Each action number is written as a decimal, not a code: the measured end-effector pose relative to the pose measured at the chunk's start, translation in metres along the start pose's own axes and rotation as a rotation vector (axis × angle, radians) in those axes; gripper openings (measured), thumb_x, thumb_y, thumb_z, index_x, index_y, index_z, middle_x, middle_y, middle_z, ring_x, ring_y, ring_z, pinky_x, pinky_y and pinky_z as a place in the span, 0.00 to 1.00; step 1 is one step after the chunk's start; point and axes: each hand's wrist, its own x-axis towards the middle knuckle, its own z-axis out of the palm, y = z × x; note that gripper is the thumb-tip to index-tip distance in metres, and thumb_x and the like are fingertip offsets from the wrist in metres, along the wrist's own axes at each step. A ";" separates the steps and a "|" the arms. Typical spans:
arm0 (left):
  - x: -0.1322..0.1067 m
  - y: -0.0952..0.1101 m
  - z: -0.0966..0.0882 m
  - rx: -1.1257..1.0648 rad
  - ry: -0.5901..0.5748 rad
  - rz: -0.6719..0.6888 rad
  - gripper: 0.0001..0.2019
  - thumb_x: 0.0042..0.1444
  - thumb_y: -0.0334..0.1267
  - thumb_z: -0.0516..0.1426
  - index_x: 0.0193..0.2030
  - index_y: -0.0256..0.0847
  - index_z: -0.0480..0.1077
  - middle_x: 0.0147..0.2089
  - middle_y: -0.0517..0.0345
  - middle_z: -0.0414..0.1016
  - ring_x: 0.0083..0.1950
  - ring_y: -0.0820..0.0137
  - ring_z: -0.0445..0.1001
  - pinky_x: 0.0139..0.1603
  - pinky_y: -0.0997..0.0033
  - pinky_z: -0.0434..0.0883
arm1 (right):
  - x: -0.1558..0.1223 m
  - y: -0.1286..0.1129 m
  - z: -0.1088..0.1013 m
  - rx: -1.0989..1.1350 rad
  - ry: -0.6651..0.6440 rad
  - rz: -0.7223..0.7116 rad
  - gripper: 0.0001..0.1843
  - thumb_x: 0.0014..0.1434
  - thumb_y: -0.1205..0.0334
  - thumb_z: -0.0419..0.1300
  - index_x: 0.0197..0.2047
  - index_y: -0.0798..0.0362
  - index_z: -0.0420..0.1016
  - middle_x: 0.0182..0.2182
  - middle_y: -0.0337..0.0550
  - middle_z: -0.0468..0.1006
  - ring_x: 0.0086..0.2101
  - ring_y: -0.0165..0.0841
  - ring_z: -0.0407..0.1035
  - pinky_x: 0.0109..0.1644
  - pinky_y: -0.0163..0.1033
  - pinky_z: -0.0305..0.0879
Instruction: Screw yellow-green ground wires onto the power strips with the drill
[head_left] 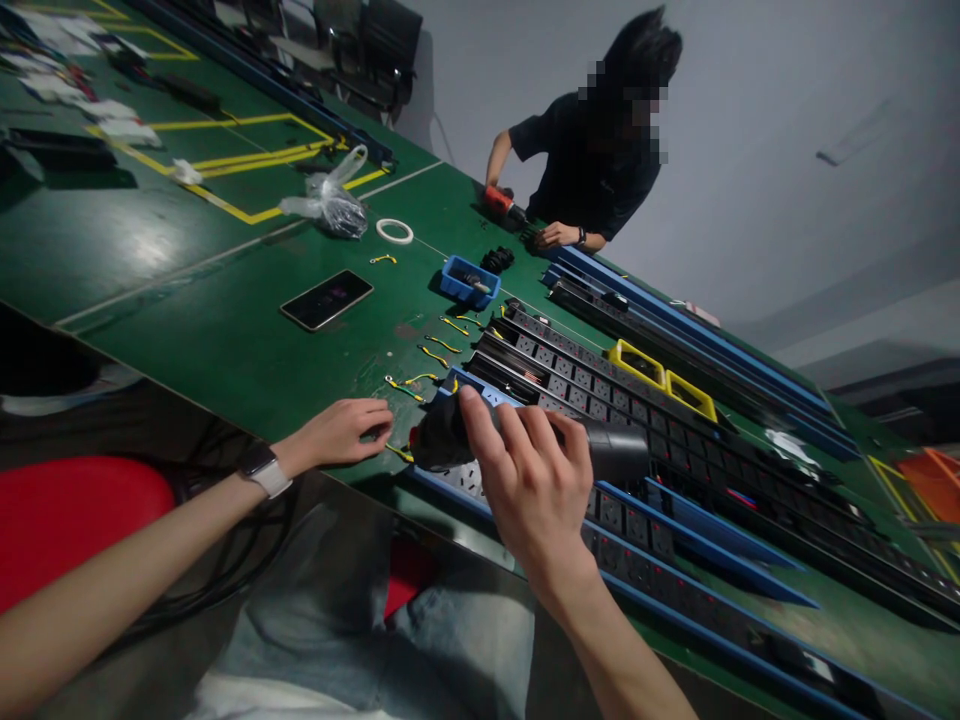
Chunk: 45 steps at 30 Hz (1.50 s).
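Note:
My right hand [532, 475] is wrapped round a black electric screwdriver [615, 450], which lies across long black power strips in blue housings [675, 540] on the green table [187, 300]. The tool's nose points left, toward my left hand. My left hand [345, 432] rests near the table's front edge with its fingers curled down, the fingertips pinching at something small next to short yellow-green wires [409, 385]. What the fingers hold is too small to make out.
A phone [326, 299] lies face up left of centre. A small blue tray [470, 281], a white tape ring [394, 231] and a plastic bag [330, 200] sit further back. Across the table another person [600, 150] holds a red tool [504, 205]. More power strips [660, 330] run to the right.

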 end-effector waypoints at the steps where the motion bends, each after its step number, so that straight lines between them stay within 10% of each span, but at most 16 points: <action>1: 0.000 -0.001 0.001 0.010 -0.008 0.000 0.04 0.60 0.34 0.54 0.37 0.41 0.71 0.37 0.55 0.72 0.38 0.67 0.72 0.40 0.70 0.67 | 0.000 0.001 0.001 0.006 -0.011 0.011 0.28 0.69 0.69 0.56 0.68 0.49 0.52 0.35 0.36 0.77 0.36 0.36 0.64 0.47 0.45 0.57; 9: -0.002 -0.007 0.005 0.006 -0.034 -0.001 0.06 0.63 0.34 0.53 0.36 0.41 0.69 0.37 0.56 0.72 0.38 0.68 0.71 0.40 0.70 0.65 | 0.022 0.018 -0.002 0.102 -0.248 0.039 0.32 0.69 0.72 0.50 0.72 0.50 0.46 0.40 0.40 0.77 0.42 0.39 0.66 0.46 0.47 0.55; 21: 0.000 -0.004 0.002 0.006 -0.040 0.006 0.06 0.63 0.35 0.52 0.36 0.40 0.68 0.35 0.58 0.70 0.36 0.70 0.69 0.38 0.70 0.63 | 0.015 0.038 -0.015 0.116 -0.219 0.237 0.50 0.54 0.69 0.64 0.74 0.48 0.43 0.45 0.45 0.79 0.43 0.41 0.72 0.48 0.45 0.59; 31: -0.001 0.000 0.002 0.051 -0.042 -0.001 0.07 0.65 0.36 0.51 0.37 0.41 0.68 0.37 0.56 0.70 0.37 0.68 0.71 0.39 0.69 0.63 | -0.103 0.076 -0.008 0.400 -0.090 1.244 0.60 0.36 0.52 0.73 0.70 0.42 0.49 0.38 0.41 0.77 0.36 0.44 0.75 0.44 0.50 0.70; 36: -0.001 -0.002 0.001 0.034 -0.050 -0.009 0.08 0.65 0.38 0.51 0.37 0.41 0.68 0.37 0.56 0.70 0.37 0.68 0.70 0.39 0.69 0.64 | -0.161 0.097 0.005 0.601 0.155 1.451 0.58 0.24 0.52 0.77 0.58 0.52 0.57 0.50 0.49 0.72 0.48 0.43 0.71 0.54 0.49 0.69; 45: -0.005 -0.007 0.003 -0.068 -0.047 -0.044 0.08 0.64 0.42 0.54 0.38 0.41 0.70 0.38 0.56 0.73 0.38 0.67 0.72 0.42 0.70 0.65 | -0.200 0.067 0.005 0.860 0.017 1.681 0.45 0.34 0.49 0.76 0.53 0.51 0.62 0.33 0.37 0.75 0.33 0.39 0.74 0.41 0.45 0.73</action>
